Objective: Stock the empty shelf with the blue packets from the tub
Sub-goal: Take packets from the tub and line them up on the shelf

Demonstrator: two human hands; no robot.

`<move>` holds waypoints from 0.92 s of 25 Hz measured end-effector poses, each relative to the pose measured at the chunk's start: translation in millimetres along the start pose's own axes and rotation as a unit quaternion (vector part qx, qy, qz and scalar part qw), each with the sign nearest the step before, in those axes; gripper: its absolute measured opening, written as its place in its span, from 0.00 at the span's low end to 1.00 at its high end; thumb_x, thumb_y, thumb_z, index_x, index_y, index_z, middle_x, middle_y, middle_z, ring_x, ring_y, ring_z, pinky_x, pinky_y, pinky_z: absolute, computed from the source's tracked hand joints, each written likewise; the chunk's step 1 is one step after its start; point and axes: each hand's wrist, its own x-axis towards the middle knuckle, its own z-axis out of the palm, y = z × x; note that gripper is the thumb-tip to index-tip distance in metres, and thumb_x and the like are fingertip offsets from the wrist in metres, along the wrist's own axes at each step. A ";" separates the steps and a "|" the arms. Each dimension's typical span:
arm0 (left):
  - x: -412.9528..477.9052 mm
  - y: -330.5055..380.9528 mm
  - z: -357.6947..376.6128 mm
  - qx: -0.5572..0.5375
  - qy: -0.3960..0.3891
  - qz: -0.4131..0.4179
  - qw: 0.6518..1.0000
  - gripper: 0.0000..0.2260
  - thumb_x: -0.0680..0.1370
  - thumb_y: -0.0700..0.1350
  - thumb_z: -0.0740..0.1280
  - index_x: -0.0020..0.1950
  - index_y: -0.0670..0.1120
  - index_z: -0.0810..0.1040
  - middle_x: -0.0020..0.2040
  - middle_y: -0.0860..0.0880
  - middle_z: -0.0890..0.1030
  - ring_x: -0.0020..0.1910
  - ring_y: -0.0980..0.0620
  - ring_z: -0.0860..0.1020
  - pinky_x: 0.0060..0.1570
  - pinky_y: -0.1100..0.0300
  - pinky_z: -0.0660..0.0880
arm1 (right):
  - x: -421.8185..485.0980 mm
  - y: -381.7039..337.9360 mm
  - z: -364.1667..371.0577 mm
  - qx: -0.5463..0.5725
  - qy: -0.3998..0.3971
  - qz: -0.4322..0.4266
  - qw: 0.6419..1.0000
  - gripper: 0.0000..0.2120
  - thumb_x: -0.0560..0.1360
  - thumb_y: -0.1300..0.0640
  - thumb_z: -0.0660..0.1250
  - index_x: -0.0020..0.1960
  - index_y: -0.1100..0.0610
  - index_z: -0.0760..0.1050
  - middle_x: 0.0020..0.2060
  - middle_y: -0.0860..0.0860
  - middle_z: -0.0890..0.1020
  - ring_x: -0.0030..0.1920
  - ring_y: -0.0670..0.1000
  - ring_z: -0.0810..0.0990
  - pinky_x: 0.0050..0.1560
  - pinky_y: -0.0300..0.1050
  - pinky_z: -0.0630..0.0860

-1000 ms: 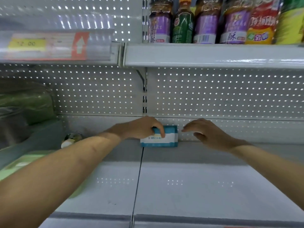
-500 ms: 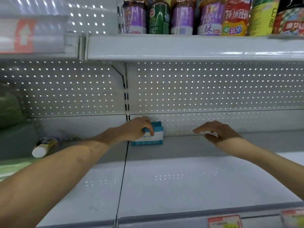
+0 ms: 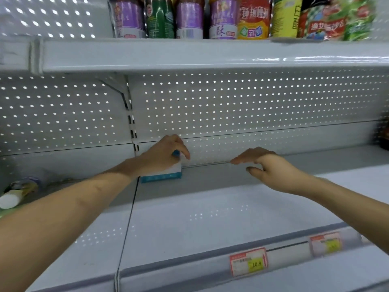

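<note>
One blue and white packet stands at the back of the white shelf, close to the pegboard wall and just right of the panel seam. My left hand covers its top, fingers curled over the upper edge and gripping it. My right hand hovers over the shelf to the right of the packet, fingers extended and relaxed, holding nothing. The tub is out of view.
Jars and bottles line the upper shelf. A bottle with a white cap lies on its side at the far left. Price tags sit on the shelf's front rail. A dark object stands at the right edge.
The view has shifted right and down, bringing the front rail and price tags into sight. My left hand stays on the packet; my right hand has drawn away to the right.
</note>
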 end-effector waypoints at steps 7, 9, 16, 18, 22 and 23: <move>67.6 182.2 55.7 -0.083 -0.143 0.210 0.964 0.16 0.81 0.43 0.70 0.67 0.55 0.80 0.59 0.58 0.82 0.54 0.64 0.78 0.53 0.68 0.73 | -108.1 51.9 -64.9 -0.101 -0.031 0.081 0.991 0.17 0.81 0.57 0.67 0.68 0.44 0.77 0.62 0.44 0.78 0.60 0.44 0.74 0.55 0.36 0.67; 77.8 239.3 79.1 -0.082 -0.166 0.257 0.948 0.16 0.82 0.47 0.70 0.70 0.56 0.78 0.58 0.59 0.82 0.52 0.66 0.78 0.50 0.73 0.72 | -154.6 66.1 -88.9 -0.114 -0.028 0.128 0.985 0.16 0.81 0.55 0.67 0.67 0.44 0.78 0.60 0.44 0.79 0.57 0.44 0.75 0.53 0.37 0.67; 75.2 385.1 162.2 -0.109 -0.185 0.392 0.894 0.18 0.82 0.47 0.69 0.72 0.55 0.77 0.58 0.58 0.82 0.53 0.62 0.78 0.55 0.67 0.75 | -332.9 88.3 -116.1 -0.125 -0.019 0.300 0.945 0.19 0.80 0.51 0.71 0.69 0.43 0.75 0.62 0.43 0.71 0.54 0.42 0.76 0.53 0.31 0.70; 64.0 414.0 193.9 -0.109 -0.199 0.425 0.876 0.18 0.82 0.47 0.69 0.72 0.53 0.77 0.59 0.57 0.82 0.52 0.63 0.77 0.53 0.70 0.72 | -383.3 93.5 -94.9 -0.112 -0.041 0.341 0.932 0.20 0.79 0.50 0.71 0.70 0.44 0.75 0.61 0.44 0.72 0.54 0.44 0.76 0.54 0.40 0.73; 37.5 431.5 270.3 -0.121 -0.264 0.445 0.847 0.18 0.81 0.48 0.69 0.71 0.54 0.77 0.58 0.58 0.82 0.51 0.63 0.77 0.53 0.70 0.72 | -463.2 92.3 -26.4 -0.070 -0.092 0.417 0.901 0.20 0.79 0.52 0.71 0.71 0.46 0.75 0.58 0.45 0.75 0.53 0.47 0.77 0.56 0.47 0.76; 30.3 430.1 290.0 -0.124 -0.282 0.441 0.843 0.18 0.81 0.48 0.69 0.71 0.55 0.77 0.58 0.58 0.82 0.51 0.63 0.77 0.54 0.67 0.74 | -478.3 90.1 -7.3 -0.054 -0.108 0.427 0.896 0.21 0.79 0.53 0.71 0.70 0.46 0.75 0.58 0.46 0.76 0.53 0.47 0.77 0.56 0.47 0.76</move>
